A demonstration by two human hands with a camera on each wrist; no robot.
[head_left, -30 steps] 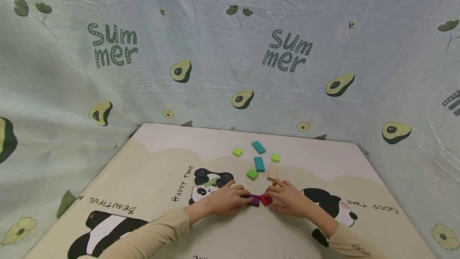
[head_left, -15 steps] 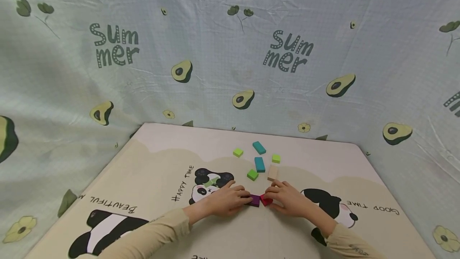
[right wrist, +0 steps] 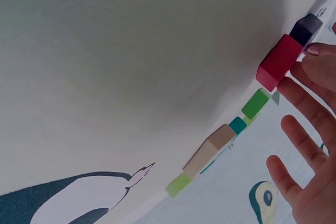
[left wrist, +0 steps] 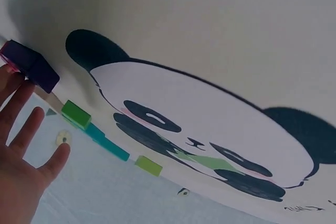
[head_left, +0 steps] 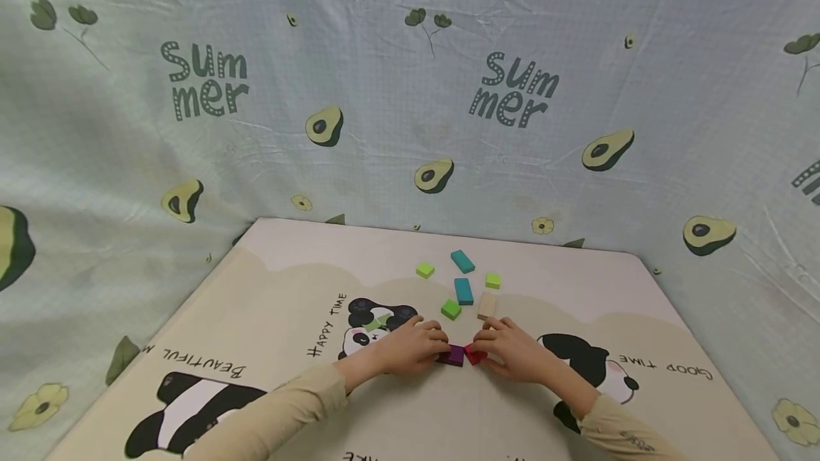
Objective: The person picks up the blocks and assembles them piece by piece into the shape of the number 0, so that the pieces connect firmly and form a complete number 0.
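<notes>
Two small blocks lie end to end on the panda-printed table, a purple block (head_left: 455, 356) on the left and a red block (head_left: 475, 355) on the right. My left hand (head_left: 413, 347) holds the purple one at its left end with the fingertips. The right hand (head_left: 515, 352) pinches the red one, its thumb on the near side. In the right wrist view, the red block (right wrist: 281, 62) meets the dark purple block (right wrist: 307, 29) at a corner, with fingertips along its far side. The left wrist view shows the purple block (left wrist: 38, 69) at fingertips, other fingers spread.
Beyond the hands lie a green block (head_left: 451, 310), a beige block (head_left: 487, 306), two teal blocks, the nearer one (head_left: 464, 291) beside the beige, and two lime blocks, one at left (head_left: 426, 270) and one at right (head_left: 492, 281). A printed curtain (head_left: 384, 91) hangs behind the table.
My left hand and forearm have shifted slightly forward and to the right. The two held blocks and the right hand stay nearly where they were.
</notes>
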